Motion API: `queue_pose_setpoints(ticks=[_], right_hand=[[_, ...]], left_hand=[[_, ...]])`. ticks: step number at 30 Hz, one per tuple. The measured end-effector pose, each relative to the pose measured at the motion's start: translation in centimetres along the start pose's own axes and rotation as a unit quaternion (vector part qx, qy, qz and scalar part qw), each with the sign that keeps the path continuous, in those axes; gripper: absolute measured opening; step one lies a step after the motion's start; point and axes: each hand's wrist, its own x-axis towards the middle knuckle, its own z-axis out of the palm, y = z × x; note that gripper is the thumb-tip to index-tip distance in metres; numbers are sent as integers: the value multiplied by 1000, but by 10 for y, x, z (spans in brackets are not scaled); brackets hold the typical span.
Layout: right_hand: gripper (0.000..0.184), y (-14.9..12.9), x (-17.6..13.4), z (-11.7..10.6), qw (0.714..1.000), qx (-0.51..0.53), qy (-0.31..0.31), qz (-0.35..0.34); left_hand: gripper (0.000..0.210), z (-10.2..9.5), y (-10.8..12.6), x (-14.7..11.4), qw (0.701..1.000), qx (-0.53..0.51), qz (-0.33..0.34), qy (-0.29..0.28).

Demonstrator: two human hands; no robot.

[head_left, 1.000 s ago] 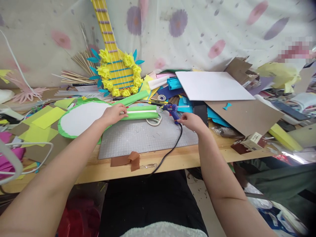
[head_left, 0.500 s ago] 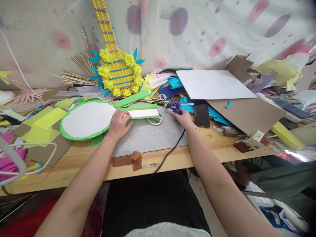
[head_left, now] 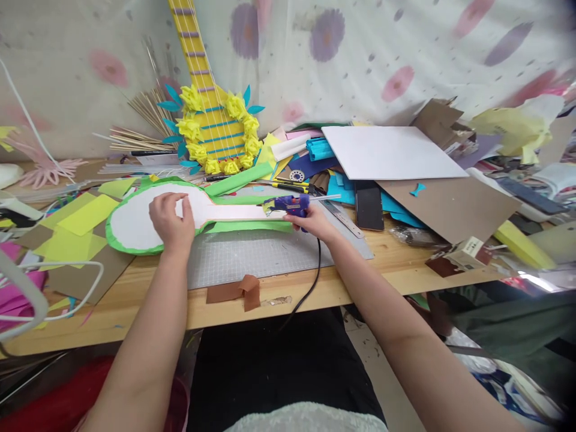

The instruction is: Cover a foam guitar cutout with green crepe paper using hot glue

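A white guitar-shaped board (head_left: 128, 222) with green paper around its edge lies flat, its long narrow neck pointing right. My left hand (head_left: 173, 217) rests on the rounded body, fingers bent and thumb apart, gripping nothing. In my right hand (head_left: 315, 222) is a purple-blue hot glue gun (head_left: 288, 205), its nozzle pointing left over the neck. A clear glue stick sticks out of the gun's back, and a black cord (head_left: 318, 264) hangs down from it. Under the neck, green paper strips spread out on the grey cutting mat (head_left: 252, 258).
Behind stands a yellow paper guitar (head_left: 211, 129) with paper roses. A metal ruler (head_left: 344, 219) and a phone (head_left: 369, 206) lie right of the glue gun. Farther right are a white board (head_left: 391, 153) and brown cardboard (head_left: 443, 204). Brown paper (head_left: 231, 292) lies at the front edge.
My left hand has moved left from the neck's base onto the rounded body. My right hand has brought the glue gun left over the neck. The green strip along the neck's front has folded outward.
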Motion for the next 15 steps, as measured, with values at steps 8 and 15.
queue_pose_setpoints(ticks=[8, 15], right_hand=[[28, -37, 13, 55, 930, -313, -33, -189], [29, -45, 14, 76, 867, -424, -88, -245]], left_hand=[[22, 2, -14, 6, 999, -30, -27, -18], [22, 9, -13, 4, 997, -76, -15, 17]])
